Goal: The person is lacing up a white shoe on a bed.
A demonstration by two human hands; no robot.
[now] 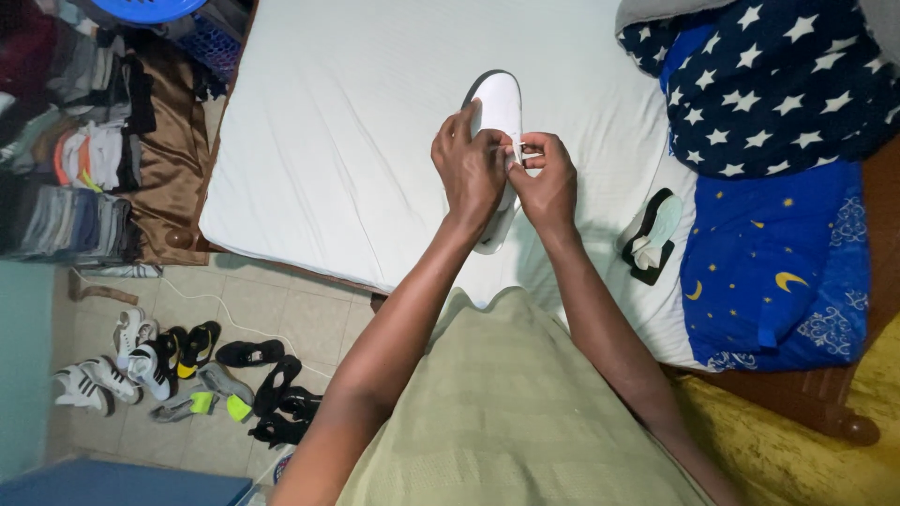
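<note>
Closest to us is a green shirt, filling the bottom middle of the view, with both forearms running up from it toward the bed. The bed has a white sheet, and a white shoe lies on it near the middle, toe pointing away from us. Our left hand covers the shoe's near left side, fingers curled down over it. Our right hand sits just beside it, and the two touch over the middle of the shoe. Both pinch a thin white lace between thumb and fingertips; the hands are closed on it, close together, not spread. We cannot tell how the lace runs under the fingers, since the knuckles hide it; it looks like a short end pulled sideways.

Right of the hands, apart from them, a second shoe lies on the sheet, black-edged with a pale inside. Beyond it is a star blanket, dark blue with white stars, and below that a blue cloth with moons. On the floor at left we see a scatter of shoes on tiles, and stacked clothes above them.
</note>
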